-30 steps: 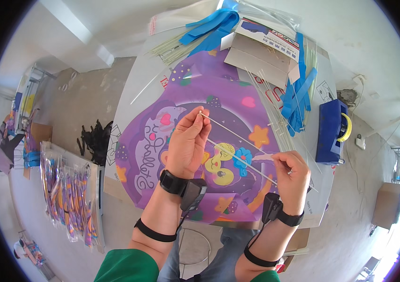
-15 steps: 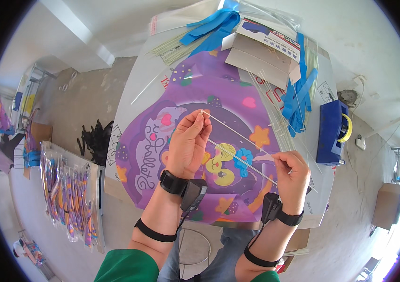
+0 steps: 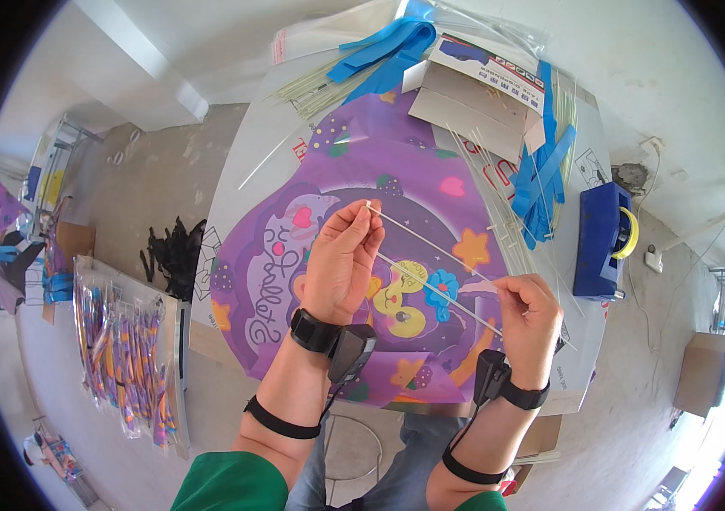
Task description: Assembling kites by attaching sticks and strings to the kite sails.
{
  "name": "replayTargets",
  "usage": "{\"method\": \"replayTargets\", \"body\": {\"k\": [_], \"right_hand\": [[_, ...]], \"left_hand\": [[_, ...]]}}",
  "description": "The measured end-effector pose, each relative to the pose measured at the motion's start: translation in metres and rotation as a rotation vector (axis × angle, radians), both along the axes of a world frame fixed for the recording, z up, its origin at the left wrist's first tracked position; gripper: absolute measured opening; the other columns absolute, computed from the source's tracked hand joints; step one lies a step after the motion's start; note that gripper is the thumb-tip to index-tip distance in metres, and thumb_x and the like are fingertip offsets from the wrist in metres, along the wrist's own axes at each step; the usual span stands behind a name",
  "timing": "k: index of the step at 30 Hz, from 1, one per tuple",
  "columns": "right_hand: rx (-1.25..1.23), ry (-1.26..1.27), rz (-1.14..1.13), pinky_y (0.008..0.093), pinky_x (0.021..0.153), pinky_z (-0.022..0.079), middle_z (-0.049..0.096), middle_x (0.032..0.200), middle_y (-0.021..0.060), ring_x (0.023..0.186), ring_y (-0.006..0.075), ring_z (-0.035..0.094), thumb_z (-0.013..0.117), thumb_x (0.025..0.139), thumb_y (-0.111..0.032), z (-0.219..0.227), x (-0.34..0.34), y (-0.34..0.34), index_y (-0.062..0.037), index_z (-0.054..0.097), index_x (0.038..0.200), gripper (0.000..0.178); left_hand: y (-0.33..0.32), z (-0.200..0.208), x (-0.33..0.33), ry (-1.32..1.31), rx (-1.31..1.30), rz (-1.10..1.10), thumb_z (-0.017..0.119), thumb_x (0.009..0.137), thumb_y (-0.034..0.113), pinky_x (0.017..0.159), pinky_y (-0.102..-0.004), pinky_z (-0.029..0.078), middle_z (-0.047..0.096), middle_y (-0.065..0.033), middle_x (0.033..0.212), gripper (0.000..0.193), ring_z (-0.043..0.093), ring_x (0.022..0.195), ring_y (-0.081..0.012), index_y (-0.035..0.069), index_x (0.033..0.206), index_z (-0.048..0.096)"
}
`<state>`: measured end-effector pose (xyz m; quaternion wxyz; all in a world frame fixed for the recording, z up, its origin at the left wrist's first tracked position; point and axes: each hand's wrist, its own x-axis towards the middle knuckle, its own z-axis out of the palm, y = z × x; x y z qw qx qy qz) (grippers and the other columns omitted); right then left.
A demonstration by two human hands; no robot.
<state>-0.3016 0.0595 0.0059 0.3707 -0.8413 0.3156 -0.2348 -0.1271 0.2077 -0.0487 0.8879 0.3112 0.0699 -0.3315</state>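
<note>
My left hand (image 3: 344, 255) pinches the end of a thin white rod (image 3: 431, 243) between thumb and fingertips. The fingers of my right hand (image 3: 529, 319) close on the rod's other end, to the right and a little nearer to me. A second thin white rod (image 3: 443, 294) slants below the first, from my left fingers toward my right hand; whether the two are joined is hidden. Beneath both hands a purple printed sheet (image 3: 448, 204) with a yellow cartoon figure, stars and hearts lies spread on the tabletop (image 3: 239, 204).
An opened cardboard box (image 3: 473, 106) stands at the back. Blue strips (image 3: 541, 183) and bundles of thin pale rods (image 3: 512, 238) lie around it. At the right edge sits a blue tape dispenser (image 3: 597, 243). Packed colourful pieces (image 3: 124, 358) and a black heap (image 3: 177, 255) are off to the left.
Both hands and the rods stay almost where they were. At the far left, a purple colourful piece has come up in front of the person there.
</note>
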Motion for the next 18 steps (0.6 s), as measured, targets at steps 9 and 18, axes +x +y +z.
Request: {"method": "replayTargets", "body": {"k": [9,18], "right_hand": [[-0.011,0.008,-0.004,0.0254,0.053,0.04,0.058,0.074,0.0072,0.057,0.0157,0.051,0.063,0.077,0.005,0.0002,0.0004,0.001,-0.0009,0.066,0.082,0.009],[-0.005,0.022,-0.009,0.0256,0.054,0.04,0.058,0.073,0.0071,0.057,0.0161,0.05,0.063,0.077,0.005,0.0008,0.0005,0.0016,-0.0009,0.066,0.083,0.009]], "left_hand": [[0.0006,0.0015,0.0002,0.024,-0.02,0.002,0.053,0.092,0.002,0.082,-0.022,0.051,0.06,-0.004,0.092,0.011,0.06,0.084,-0.011,0.001,0.101,0.058],[0.0007,0.0012,0.0007,0.039,-0.038,-0.001,0.052,0.093,0.002,0.082,-0.0222,0.051,0.06,-0.0042,0.092,0.01,0.06,0.085,-0.0112,0.001,0.101,0.058]]}}
